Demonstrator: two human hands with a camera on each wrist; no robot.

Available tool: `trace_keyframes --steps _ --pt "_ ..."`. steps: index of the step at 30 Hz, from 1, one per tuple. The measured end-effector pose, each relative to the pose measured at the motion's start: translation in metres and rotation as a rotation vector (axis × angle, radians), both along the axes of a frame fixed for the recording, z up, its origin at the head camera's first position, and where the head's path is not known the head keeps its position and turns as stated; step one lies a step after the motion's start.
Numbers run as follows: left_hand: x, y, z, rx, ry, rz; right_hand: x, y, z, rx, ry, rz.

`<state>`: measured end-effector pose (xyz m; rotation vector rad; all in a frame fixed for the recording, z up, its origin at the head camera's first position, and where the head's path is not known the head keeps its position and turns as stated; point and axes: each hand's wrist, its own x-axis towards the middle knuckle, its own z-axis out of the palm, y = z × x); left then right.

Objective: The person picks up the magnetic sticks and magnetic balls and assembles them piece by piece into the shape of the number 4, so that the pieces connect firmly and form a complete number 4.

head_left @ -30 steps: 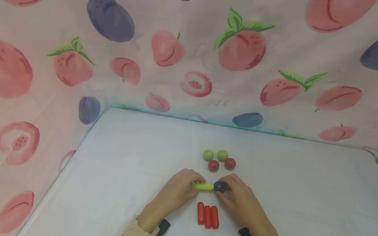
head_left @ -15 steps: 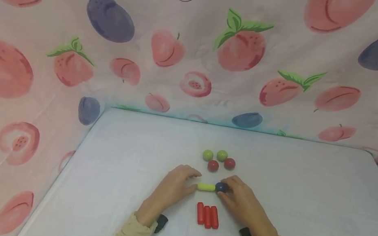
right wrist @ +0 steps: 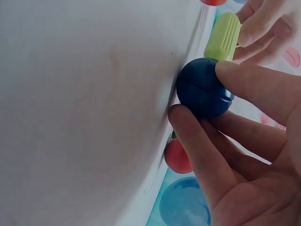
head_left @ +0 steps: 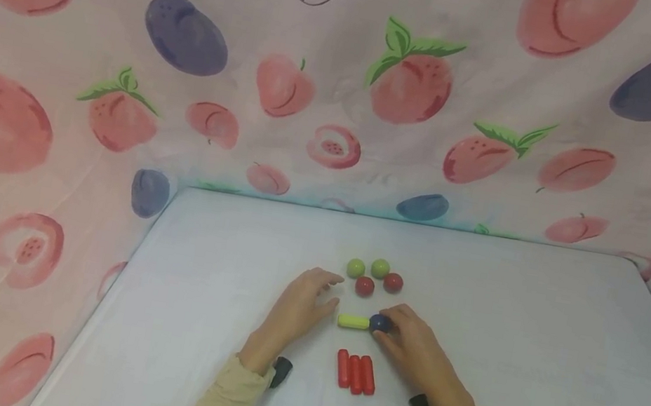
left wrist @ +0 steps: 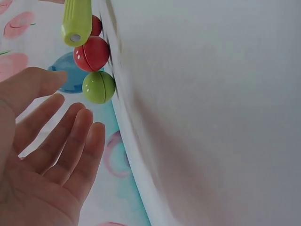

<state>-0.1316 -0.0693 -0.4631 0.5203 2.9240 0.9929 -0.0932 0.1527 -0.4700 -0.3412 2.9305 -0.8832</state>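
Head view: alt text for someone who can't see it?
A person's right hand holds a blue ball at one end of a yellow-green stick on a white table; the left hand, holding nothing, is near the other end. Beyond the stick lie two green balls and two red balls; three red sticks lie nearer the camera.

- Glossy dark-blue ball [right wrist: 200, 89] with a thin groove across its surface, pinched between the thumb and fingers of the right hand [head_left: 417, 349].
- Yellow-green, ribbed, rounded stick [head_left: 353, 322], lying crosswise, its right end against the dark-blue ball; a small grey disc shows in its free end, just beside the loosely spread fingers of the left hand [head_left: 295, 305].
- Two shiny light-green balls [head_left: 356, 268] and two shiny red balls [head_left: 393, 282], clustered beyond the stick, the red pair nearer to it.
- Three smooth red rods [head_left: 356, 375], side by side on the person's side of the stick, pointing roughly toward it.
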Motion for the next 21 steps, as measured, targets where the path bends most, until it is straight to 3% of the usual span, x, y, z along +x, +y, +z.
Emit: trace_keyframes --steps 21 --pt "-0.03 0.009 -0.007 0.002 -0.002 0.035 0.001 0.0 0.001 -0.034 -0.044 -0.041"
